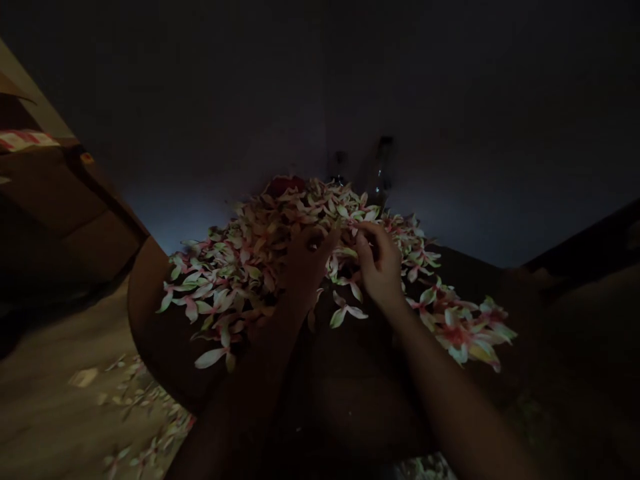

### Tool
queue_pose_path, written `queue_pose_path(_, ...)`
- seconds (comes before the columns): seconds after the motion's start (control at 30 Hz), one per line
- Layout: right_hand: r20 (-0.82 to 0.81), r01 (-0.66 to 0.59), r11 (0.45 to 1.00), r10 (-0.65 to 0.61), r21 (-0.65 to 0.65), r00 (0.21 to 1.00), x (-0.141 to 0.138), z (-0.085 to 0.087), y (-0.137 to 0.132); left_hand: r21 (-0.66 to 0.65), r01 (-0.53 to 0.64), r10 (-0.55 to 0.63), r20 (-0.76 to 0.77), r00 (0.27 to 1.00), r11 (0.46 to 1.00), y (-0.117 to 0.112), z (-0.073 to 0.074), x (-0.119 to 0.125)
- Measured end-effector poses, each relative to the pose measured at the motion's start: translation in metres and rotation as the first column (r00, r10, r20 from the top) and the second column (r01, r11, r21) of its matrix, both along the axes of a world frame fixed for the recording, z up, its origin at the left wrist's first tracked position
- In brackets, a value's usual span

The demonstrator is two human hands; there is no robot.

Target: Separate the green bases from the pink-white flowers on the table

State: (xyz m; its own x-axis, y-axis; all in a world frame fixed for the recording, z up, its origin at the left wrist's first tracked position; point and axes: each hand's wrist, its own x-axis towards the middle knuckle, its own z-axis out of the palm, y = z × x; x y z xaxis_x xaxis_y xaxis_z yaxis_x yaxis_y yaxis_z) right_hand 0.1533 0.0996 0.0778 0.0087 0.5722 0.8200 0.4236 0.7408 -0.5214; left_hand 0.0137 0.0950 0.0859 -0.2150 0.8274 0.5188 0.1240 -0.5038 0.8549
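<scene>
The feed I had was dim, and most of the scene sat in shadow. Both hands were in view, the left hand (307, 260) and the right hand (380, 263), close together but apart, their fingers curled down into a heap of flowers (240, 267). The fingertips were too dark and too tangled among the petals for me to tell whether either hand was gripping one. The heap held far too many blooms to count, each with thin, pointed, pink-and-white petals, and it lay spread across a dark, rounded table (150, 313). More fallen flowers (145, 407) lay scattered on the pale floor (55, 373) at lower left. Behind the heap I could make out one glass bottle (377, 177) and a red lump (285, 185), half hidden and too dim to identify.
</scene>
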Motion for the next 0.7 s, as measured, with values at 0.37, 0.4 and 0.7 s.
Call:
queue_pose_path(0.37, -0.129, -0.123, 0.981, 0.104, -0.152, 0.986, 0.013, -0.002, 0.004, 0.096, 0.05, -0.023, -0.263, 0.965, 0.994, 0.01, -0.02, 0.014)
queue_pose_path(0.4, -0.137, -0.124, 0.98, 0.103, -0.156, 0.985, 0.013, -0.003, 0.006, 0.094, 0.043, -0.014, -0.285, 0.958, 0.995, 0.009, -0.019, 0.012)
queue_pose_path(0.7, -0.314, -0.188, 0.956, 0.112, -0.226, 0.943, 0.015, -0.015, 0.021, 0.071, 0.063, -0.04, -0.289, 0.957, 0.996, 0.009, -0.018, 0.005)
